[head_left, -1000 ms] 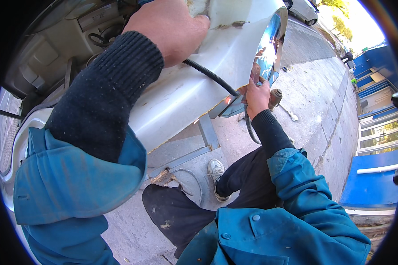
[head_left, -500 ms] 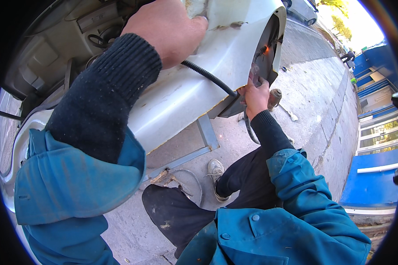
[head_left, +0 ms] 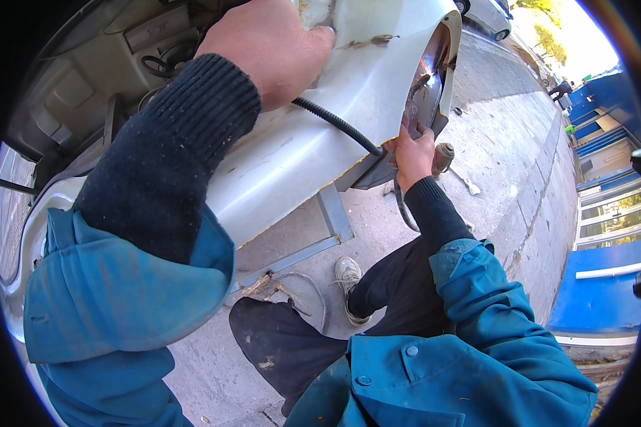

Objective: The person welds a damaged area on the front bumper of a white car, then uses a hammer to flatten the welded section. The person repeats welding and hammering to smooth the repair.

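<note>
Low at the open end of a white car body panel, my right hand is closed around a welding torch. The torch's dark neck points up inside the wheel-arch opening, where a bright arc glows at its tip. My right hand hides most of the torch's handle. A dark cable hangs below that hand. My left hand lies over the top of the panel, near a rusty scuff; its fingers are hidden beneath it and by the picture's upper edge. A black corrugated hose crosses the panel between my hands.
A grey metal stand is under the panel. On the concrete, a brown cylindrical object and a metal tool lie right of my right hand. A hoop-like piece lies near my feet. Another car stands far off.
The glow at the torch tip has gone from a small orange spot to a bright white-blue arc that lights the wheel arch. Both hands stay in place.
</note>
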`<state>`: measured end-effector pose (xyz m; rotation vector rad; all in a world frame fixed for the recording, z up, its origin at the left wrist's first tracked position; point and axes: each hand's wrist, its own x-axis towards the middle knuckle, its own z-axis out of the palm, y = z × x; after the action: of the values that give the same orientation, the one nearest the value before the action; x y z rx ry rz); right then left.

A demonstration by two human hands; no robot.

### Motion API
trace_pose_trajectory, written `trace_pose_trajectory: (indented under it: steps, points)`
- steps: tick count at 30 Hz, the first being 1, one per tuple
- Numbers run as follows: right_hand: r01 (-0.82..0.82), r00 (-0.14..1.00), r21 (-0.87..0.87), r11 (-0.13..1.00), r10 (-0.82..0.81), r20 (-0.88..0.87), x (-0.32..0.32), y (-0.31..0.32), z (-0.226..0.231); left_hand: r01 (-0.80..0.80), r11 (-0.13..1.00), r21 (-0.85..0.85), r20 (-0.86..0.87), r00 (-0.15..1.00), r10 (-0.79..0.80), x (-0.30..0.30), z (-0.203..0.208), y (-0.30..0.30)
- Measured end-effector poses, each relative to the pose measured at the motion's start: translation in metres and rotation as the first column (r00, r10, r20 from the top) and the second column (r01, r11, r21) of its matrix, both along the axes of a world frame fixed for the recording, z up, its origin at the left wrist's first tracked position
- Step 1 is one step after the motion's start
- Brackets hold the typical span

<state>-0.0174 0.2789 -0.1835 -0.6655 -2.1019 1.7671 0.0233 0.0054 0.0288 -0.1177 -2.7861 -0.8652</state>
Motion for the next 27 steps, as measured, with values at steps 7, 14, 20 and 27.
trace_pose_trajectory:
  steps: [7, 14, 20, 27]
  points:
    - [-0.009, 1.0, -0.011, 1.0, 0.009, -0.009, -0.0001, 0.0013, -0.0009, -0.01, 1.0, -0.02, 0.002, 1.0, 0.011, -0.0018, -0.0016, -0.0008]
    - [-0.013, 0.999, -0.031, 0.999, 0.012, -0.03, -0.0013, 0.0006, -0.0021, -0.013, 1.0, -0.018, 0.012, 1.0, 0.014, -0.0004, -0.0003, -0.0002]
    - [-0.013, 1.0, -0.011, 1.0, 0.013, -0.003, 0.0013, -0.0008, 0.0022, 0.0, 1.0, -0.016, 0.026, 1.0, 0.001, -0.0002, 0.0011, -0.0009]
    - [-0.001, 1.0, -0.004, 1.0, 0.001, 0.0, 0.0005, -0.0004, 0.0016, -0.01, 1.0, -0.007, 0.029, 1.0, 0.01, 0.0019, 0.0043, 0.0014]
